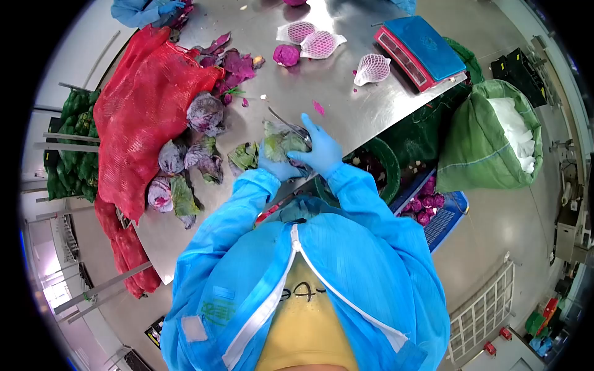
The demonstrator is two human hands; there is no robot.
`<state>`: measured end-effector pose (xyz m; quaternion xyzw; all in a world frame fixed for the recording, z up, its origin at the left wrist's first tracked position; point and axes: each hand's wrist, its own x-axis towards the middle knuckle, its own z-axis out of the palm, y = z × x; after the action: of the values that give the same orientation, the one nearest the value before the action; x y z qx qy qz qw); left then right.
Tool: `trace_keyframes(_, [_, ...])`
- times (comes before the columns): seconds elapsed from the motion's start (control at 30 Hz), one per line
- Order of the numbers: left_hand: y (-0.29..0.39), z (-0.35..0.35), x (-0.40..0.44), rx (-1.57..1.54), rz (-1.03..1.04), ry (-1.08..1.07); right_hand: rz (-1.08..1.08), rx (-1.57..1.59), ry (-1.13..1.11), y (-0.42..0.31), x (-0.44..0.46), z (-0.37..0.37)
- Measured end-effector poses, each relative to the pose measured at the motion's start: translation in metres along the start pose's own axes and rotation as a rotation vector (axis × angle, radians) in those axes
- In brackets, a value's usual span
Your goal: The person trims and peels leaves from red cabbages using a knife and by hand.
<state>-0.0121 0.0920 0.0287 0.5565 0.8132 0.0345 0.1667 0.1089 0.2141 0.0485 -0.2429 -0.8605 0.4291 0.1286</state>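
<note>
Well, nearest me over the steel desk, my left hand is cupped round a leafy cabbage; my right hand seems closed on a knife against it — one finger extended. Near right, a blue crate holds stripped heads. At left, several cabbages wear outer leaves, so they look unworked. Farther off — two bare heads and three netted ones, seemingly furthest along.
</note>
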Motion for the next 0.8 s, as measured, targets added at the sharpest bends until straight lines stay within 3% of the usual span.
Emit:
trace_keyframes(0.17, [0.007, -0.005, -0.005, -0.185, -0.089, 0.042, -0.020, -0.012, 0.008, -0.002, 0.006, -0.001])
trace_keyframes(0.37, [0.013, -0.015, -0.005, -0.128, -0.011, 0.261, 0.225, 0.125, 0.363, 0.007, 0.020, 0.020])
trace_keyframes(0.4, [0.020, -0.021, -0.005, -0.169, -0.113, 0.274, 0.315, 0.233, 0.349, 0.008, 0.023, 0.017])
trace_keyframes(0.43, [0.028, -0.029, -0.007, -0.211, -0.217, 0.285, 0.339, 0.364, 0.517, 0.031, 0.033, 0.026])
trace_keyframes(0.47, [0.034, -0.038, -0.012, -0.283, -0.186, 0.293, 0.357, 0.494, 0.688, 0.066, 0.047, 0.039])
trace_keyframes(0.5, [0.034, -0.031, -0.017, -0.292, -0.185, 0.291, 0.481, 0.752, 0.738, 0.102, 0.050, 0.037])
trace_keyframes(0.53, [0.030, -0.024, -0.022, -0.286, -0.157, 0.365, 0.481, 0.830, 0.702, 0.086, 0.031, -0.002])
trace_keyframes(0.57, [0.023, -0.023, -0.022, -0.271, -0.122, 0.449, 0.495, 0.495, 0.661, 0.137, 0.026, -0.003])
trace_keyframes(0.6, [0.020, -0.023, -0.026, -0.256, -0.148, 0.436, 0.368, 0.542, 0.598, 0.106, -0.003, -0.032])
trace_keyframes(0.67, [0.010, -0.017, -0.025, -0.316, -0.184, 0.445, 0.242, 0.574, 0.409, 0.154, -0.046, -0.032])
trace_keyframes(0.7, [0.007, -0.014, -0.027, -0.376, -0.223, 0.446, 0.325, 0.647, 0.347, 0.143, -0.072, -0.038])
trace_keyframes(0.8, [-0.002, -0.014, -0.027, -0.394, -0.217, 0.443, 0.557, 0.006, 0.314, 0.152, -0.119, -0.036])
